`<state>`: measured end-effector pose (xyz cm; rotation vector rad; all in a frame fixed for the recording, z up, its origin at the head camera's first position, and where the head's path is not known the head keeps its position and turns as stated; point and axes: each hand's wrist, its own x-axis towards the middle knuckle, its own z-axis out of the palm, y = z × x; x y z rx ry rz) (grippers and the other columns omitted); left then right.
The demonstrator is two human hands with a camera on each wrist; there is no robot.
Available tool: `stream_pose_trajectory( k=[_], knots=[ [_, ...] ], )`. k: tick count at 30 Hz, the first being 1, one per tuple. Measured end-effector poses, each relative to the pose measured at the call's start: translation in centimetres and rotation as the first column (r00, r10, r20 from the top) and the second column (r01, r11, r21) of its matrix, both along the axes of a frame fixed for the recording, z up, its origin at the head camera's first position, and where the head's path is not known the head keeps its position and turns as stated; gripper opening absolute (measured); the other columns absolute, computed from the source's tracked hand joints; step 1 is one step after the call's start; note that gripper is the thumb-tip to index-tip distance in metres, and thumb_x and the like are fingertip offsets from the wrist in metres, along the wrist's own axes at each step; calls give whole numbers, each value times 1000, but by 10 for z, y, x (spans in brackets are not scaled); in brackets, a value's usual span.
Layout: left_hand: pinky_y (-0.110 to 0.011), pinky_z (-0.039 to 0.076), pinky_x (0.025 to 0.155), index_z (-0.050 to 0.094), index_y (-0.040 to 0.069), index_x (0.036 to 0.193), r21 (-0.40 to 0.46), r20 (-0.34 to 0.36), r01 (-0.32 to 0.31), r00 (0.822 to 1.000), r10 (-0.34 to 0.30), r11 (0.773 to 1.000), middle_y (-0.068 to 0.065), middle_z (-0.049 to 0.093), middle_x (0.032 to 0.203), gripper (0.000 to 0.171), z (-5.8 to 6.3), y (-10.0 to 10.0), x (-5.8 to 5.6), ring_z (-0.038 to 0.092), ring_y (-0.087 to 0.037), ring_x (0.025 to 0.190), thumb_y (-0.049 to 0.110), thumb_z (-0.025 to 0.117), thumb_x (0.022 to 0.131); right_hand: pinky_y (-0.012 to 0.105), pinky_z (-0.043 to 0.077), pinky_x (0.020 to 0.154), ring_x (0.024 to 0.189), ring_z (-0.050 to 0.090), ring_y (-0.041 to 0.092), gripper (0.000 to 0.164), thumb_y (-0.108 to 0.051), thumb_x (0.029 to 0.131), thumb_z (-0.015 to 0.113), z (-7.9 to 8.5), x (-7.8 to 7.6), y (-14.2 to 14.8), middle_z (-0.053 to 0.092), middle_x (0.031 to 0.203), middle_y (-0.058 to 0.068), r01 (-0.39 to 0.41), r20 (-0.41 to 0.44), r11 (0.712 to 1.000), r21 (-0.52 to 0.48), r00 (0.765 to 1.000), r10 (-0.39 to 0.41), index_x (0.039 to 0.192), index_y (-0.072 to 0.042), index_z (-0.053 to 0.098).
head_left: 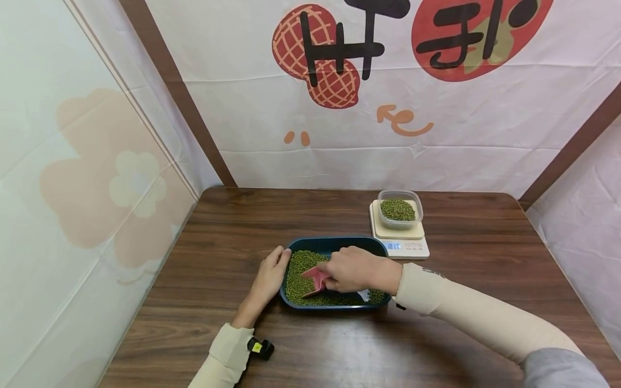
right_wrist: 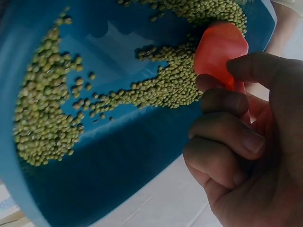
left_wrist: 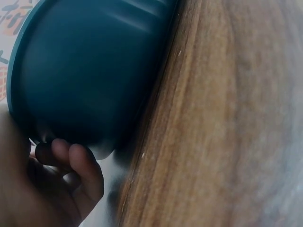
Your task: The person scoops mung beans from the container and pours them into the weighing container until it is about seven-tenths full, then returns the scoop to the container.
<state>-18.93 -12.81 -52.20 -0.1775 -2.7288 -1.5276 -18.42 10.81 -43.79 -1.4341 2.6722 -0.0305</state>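
A dark blue oblong tub point(head_left: 335, 307) of green mung beans point(head_left: 299, 275) stands on the table. My left hand point(head_left: 268, 274) holds the tub's left end at the rim; in the left wrist view its fingers point(left_wrist: 87, 172) curl against the tub's outer wall. Over the tub, my right hand point(head_left: 353, 268) grips a small pink scoop point(head_left: 315, 279) by its handle. The scoop's mouth points left and lies among the beans. In the right wrist view, thumb and curled fingers close round the handle below the scoop's bowl point(right_wrist: 220, 49), and patches of bare tub floor show between the beans.
Behind the tub, to the right, a white kitchen scale point(head_left: 412, 249) with a lit display bears a clear plastic container point(head_left: 399, 224) of mung beans. A printed cloth point(head_left: 349, 161) hangs behind the brown wooden table point(head_left: 233, 231), and another pale cloth hangs on the left.
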Motion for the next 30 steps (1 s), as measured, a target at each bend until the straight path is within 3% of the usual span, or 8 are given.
stream_pose_trajectory(
  k=[9,17,30],
  knots=[
    [-29,27,50,40,10,79,-32,14,-7,1000,7,999,-8,34,66,41,3,2,0,29,-22,53,41,36,106,23,44,46,44,46,5,20,-30,96,54,0,2,-11,50,58,-11,-38,-18,999,21,999,38,110,-18,62],
    [-29,28,50,41,11,80,-30,20,-10,1000,10,999,-8,35,66,42,3,1,0,31,-24,55,44,35,106,22,44,49,48,48,4,14,-30,98,53,1,3,-12,51,63,-12,-41,39,999,-3,998,42,102,-18,59],
    [-30,28,50,40,10,79,-28,4,-15,1000,16,999,-8,34,66,40,4,2,0,30,-23,54,39,37,106,18,23,37,41,31,4,12,-26,96,53,-6,4,-8,42,56,-9,-49,61,996,-75,997,53,103,-16,55]
  ],
)
